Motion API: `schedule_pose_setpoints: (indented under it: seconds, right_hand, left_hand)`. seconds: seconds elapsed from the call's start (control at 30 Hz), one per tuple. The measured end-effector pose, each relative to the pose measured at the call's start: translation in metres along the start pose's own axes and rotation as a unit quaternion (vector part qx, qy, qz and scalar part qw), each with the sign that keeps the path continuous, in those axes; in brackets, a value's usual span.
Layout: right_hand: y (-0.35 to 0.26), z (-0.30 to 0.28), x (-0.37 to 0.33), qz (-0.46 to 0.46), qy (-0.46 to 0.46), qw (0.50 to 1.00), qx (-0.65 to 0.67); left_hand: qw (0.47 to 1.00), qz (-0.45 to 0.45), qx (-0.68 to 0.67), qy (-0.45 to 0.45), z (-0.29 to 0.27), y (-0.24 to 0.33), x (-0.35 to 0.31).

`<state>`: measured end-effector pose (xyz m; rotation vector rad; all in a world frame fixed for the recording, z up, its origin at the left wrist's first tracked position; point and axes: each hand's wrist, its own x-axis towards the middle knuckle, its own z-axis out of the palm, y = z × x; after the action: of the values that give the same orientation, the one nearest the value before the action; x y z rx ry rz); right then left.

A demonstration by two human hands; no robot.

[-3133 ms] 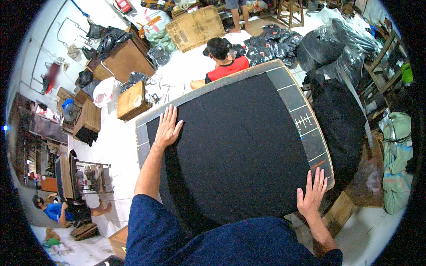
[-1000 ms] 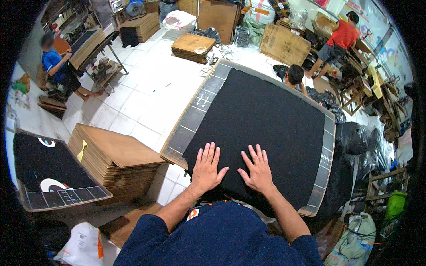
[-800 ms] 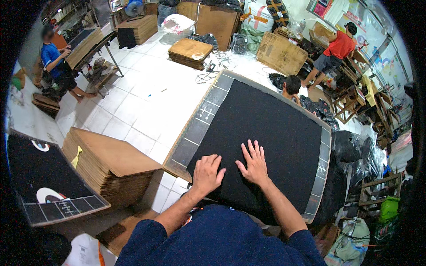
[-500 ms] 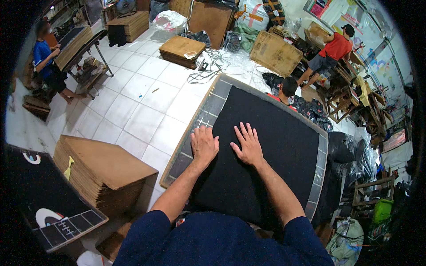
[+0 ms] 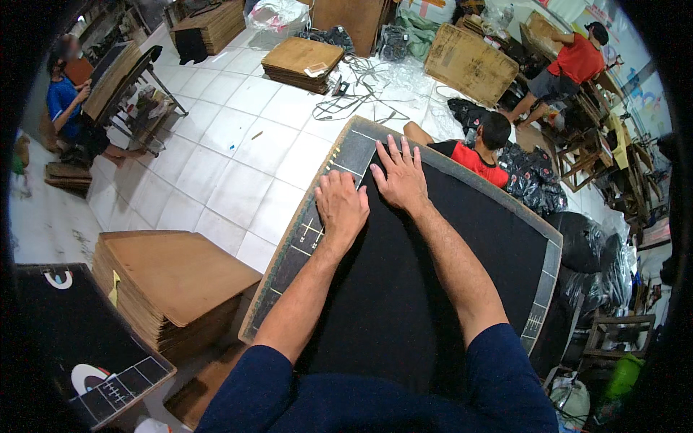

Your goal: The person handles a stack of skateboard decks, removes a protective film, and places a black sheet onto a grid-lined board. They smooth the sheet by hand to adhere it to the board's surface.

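Observation:
A piece of black cloth [image 5: 476, 238] lies spread over a board [image 5: 328, 180] whose dark border carries white ruled lines. My left hand [image 5: 342, 206] rests on that border along the cloth's left edge, fingers side by side and lightly bent, thumb toward the cloth. Close by on the right, my right hand [image 5: 401, 177] lies flat at the cloth's far left corner with its fingers stretched out. Neither hand grips anything I can see. Both forearms reach across the cloth, which has soft folds between and beneath them.
A tall stack of brown boards [image 5: 173, 274] stands at the left, beside another black-covered board [image 5: 79, 325] with printed shapes. Just beyond my board sits a person in red and black [image 5: 480, 162]. Two others work farther off. Black plastic bags [image 5: 530, 173] lie at the right.
Both hands have slid away from me toward the board's far left corner, the right one farther. My view has shifted, and the seated person shows more.

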<state>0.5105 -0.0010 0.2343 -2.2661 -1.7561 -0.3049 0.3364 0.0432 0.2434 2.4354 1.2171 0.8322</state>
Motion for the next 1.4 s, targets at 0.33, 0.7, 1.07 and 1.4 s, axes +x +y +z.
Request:
schedule_pose_setpoints:
  seconds: [0.33,0.7,1.07,1.4]
  right_hand:
    - [0.002,-0.015,-0.024,-0.081,-0.006,0.994,0.071]
    - [0.004,0.006,-0.007,-0.015,-0.021,0.999,0.037]
    - [-0.046,-0.022,-0.057,-0.08,-0.017,0.996,0.044]
    - [-0.158,-0.068,-0.158,-0.122,-0.087,0.987,0.065]
  left_hand:
    - [1.0,-0.009,0.015,0.0,0.029,0.008,0.037]
    - [0.993,0.016,0.073,-0.091,0.031,0.023,0.052]
    - [0.998,-0.003,-0.029,-0.057,-0.004,-0.002,-0.007]
    - [0.996,-0.024,-0.038,-0.081,-0.106,-0.032,-0.144]
